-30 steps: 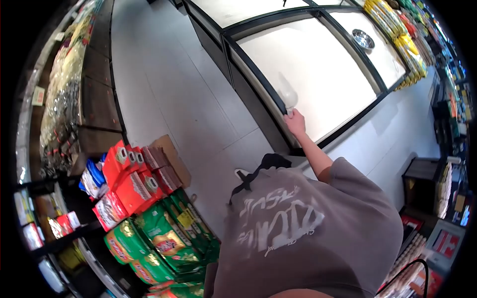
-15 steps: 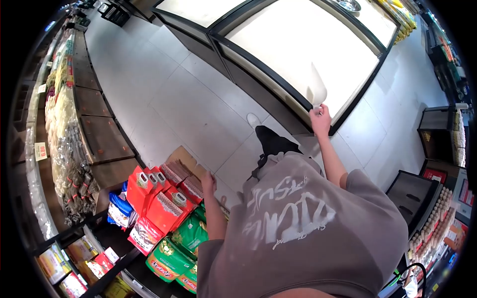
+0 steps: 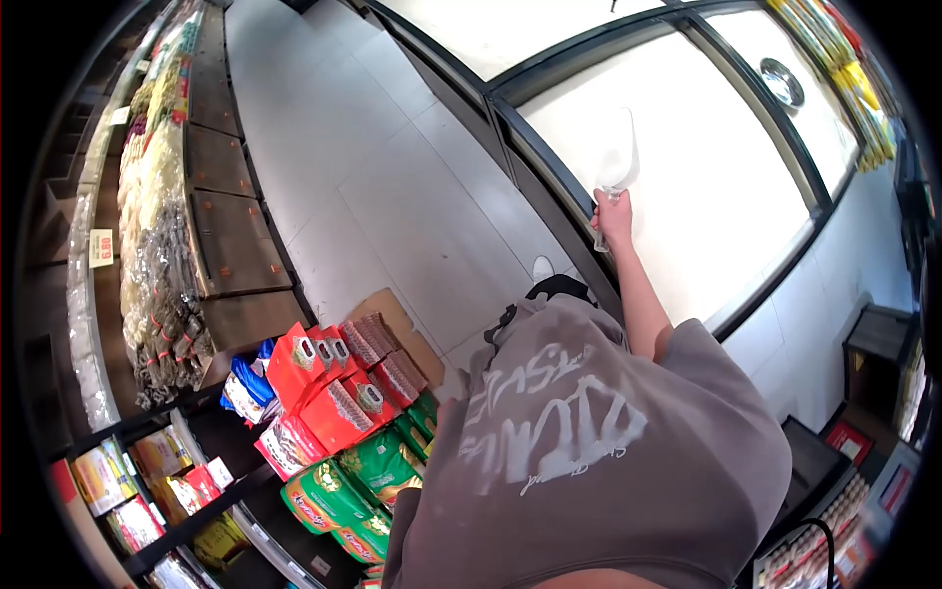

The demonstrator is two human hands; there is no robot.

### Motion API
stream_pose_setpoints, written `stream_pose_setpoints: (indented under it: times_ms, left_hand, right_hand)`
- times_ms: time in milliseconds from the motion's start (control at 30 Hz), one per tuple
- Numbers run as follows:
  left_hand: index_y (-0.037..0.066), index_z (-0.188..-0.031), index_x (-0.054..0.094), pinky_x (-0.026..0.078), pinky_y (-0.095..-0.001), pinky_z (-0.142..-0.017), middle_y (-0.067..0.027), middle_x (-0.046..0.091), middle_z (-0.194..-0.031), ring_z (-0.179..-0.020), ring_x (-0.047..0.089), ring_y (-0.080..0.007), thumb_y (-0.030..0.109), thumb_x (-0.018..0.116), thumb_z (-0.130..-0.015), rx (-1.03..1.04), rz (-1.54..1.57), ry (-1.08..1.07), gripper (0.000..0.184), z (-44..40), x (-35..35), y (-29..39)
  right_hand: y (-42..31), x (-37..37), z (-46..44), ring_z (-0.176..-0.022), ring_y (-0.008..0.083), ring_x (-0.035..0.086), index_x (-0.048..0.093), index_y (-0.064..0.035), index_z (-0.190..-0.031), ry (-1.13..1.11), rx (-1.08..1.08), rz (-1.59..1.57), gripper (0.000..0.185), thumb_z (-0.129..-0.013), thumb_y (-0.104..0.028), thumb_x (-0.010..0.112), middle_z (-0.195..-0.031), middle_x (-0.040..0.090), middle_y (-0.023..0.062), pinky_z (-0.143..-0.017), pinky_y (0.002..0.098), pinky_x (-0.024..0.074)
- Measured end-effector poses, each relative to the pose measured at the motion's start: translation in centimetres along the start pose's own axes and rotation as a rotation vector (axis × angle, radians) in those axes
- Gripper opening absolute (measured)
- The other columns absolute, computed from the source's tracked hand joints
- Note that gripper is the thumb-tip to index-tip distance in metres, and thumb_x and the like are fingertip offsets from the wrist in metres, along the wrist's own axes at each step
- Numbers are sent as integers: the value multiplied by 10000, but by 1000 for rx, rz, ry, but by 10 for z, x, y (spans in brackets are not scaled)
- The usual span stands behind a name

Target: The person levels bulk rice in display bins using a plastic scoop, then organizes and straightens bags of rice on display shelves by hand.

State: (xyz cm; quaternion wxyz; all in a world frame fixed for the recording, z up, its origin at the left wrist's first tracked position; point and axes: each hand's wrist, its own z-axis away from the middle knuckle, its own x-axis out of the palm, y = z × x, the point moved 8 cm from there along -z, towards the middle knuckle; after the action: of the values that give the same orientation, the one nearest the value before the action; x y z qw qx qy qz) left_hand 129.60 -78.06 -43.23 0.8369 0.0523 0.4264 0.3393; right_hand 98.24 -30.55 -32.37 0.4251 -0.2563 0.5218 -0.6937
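Observation:
My right hand (image 3: pixel 613 216) is closed round the handle of a clear plastic scoop (image 3: pixel 618 162). The scoop is over the near edge of a large black-framed bin (image 3: pixel 564 187), its bowl pointing away from me above a pale, even surface (image 3: pixel 687 147). Whether the bowl holds anything is hard to tell. My left hand cannot be made out; that sleeve is low beside the stacked bags.
Red packs (image 3: pixel 339 417) and green bags (image 3: pixel 329 496) are stacked at lower left beside a cardboard piece (image 3: pixel 397 329). Long shelves (image 3: pixel 231 240) of wrapped goods line the left. A metal bowl (image 3: pixel 782 83) lies in the farther bin.
The view has shifted and turned. My left hand, seen by the red packs half a second ago, no longer shows clearly. The scoop stays in my right hand over the bin.

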Motion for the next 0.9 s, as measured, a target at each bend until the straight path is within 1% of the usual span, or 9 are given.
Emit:
stream_pose_setpoints:
  times_ms: [100, 133, 433, 533, 567, 667, 733, 833, 900]
  left_hand:
    - [59, -986, 618, 470, -431, -785, -226, 624, -1001, -925, 587, -400, 434, 558, -759, -374, -109, -23, 442, 40, -23, 11]
    - [59, -986, 618, 470, -431, -785, -226, 624, -1001, -925, 587, -400, 434, 558, -759, -397, -107, -37, 442, 37, -10, -5]
    - [51, -989, 613, 472, -429, -772, -224, 624, -992, -904, 591, -395, 404, 546, -774, -261, 73, -39, 419, -37, -12, 37]
    - [48, -990, 611, 473, -428, -768, -224, 624, -989, -897, 592, -394, 393, 542, -779, -236, 101, -48, 411, -58, -18, 53]
    - [47, -991, 610, 473, -428, -766, -224, 624, -988, -895, 592, -393, 390, 540, -781, -232, 107, -52, 409, -64, -20, 56]
    - [44, -992, 609, 474, -427, -762, -223, 624, -985, -888, 593, -392, 380, 536, -786, -222, 107, -64, 401, -77, -27, 58]
    - [42, -993, 608, 474, -427, -759, -223, 624, -983, -884, 594, -391, 373, 533, -789, -221, 98, -71, 396, -85, -34, 56]
    - [39, -994, 606, 475, -426, -754, -223, 624, -980, -877, 595, -389, 363, 529, -794, -211, 96, -87, 388, -98, -41, 50]
    - [37, -995, 605, 476, -425, -752, -222, 624, -978, -872, 596, -389, 356, 526, -798, -187, 102, -97, 383, -116, -46, 50]
  right_hand:
    - [-1, 38, -26, -408, 159, 543, 438, 6, -908, -87, 71, 21, 328, -810, -231, 642, -589, 545, 89, -369, 289, 424]
    - [-4, 49, -32, -409, 159, 544, 436, 7, -904, -121, 68, 28, 324, -817, -231, 639, -591, 546, 90, -367, 289, 423]
    - [-10, 87, -47, -431, 165, 578, 437, 22, -911, -162, 99, 99, 317, -848, -238, 608, -580, 575, 106, -394, 289, 454]
    - [-10, 87, -37, -440, 181, 595, 428, 36, -925, -175, 74, 193, 321, -859, -231, 595, -554, 589, 117, -411, 297, 465]
    - [-19, 88, -32, -447, 196, 607, 422, 40, -944, -204, -31, 183, 330, -861, -230, 592, -565, 603, 129, -416, 311, 464]
    - [-19, 88, -32, -456, 213, 617, 422, 31, -928, -194, -22, 278, 327, -859, -237, 596, -575, 613, 139, -432, 329, 466]
    - [-23, 89, -31, -461, 223, 621, 417, 13, -881, -212, -102, 400, 326, -853, -251, 607, -566, 612, 133, -447, 337, 468]
    - [-21, 86, -29, -462, 217, 622, 403, -3, -841, -194, 1, 413, 333, -852, -261, 612, -547, 608, 114, -455, 336, 470]
    - [-24, 85, -29, -463, 214, 621, 399, -10, -839, -175, -14, 413, 338, -853, -270, 615, -542, 604, 109, -452, 334, 468]
